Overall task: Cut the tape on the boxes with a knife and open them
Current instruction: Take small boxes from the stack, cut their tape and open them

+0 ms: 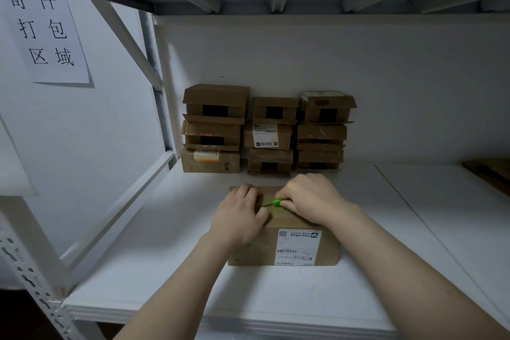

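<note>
Item one: a brown cardboard box (284, 240) is lying flat on the white shelf board (171, 270), near the front edge and roughly at the middle of my view. A white shipping label (299, 246) with a barcode is showing on its near right part. A strip of tape (276, 211) is running across its top, mostly covered by the hands.

Item two: I am seeing the left hand (238, 217) pressing palm-down on the box's left top, fingers spread flat and closing on nothing.

Item three: the right hand (313, 199) is curling tight around a knife (271, 203), of which only the green handle end and a thin dark blade are showing. The blade is pointing left toward the left hand's fingers and is lying on the tape line; whether it is cutting into the tape I cannot tell.

Item four: behind the box, against the white back wall (358, 69), three stacks of boxes (269, 132) are standing side by side, three high each, several showing dark tape patches on their fronts.

Item five: a paper sign (47, 27) with printed Chinese characters is hanging at upper left, beside the white shelf frame (154, 69).
</note>
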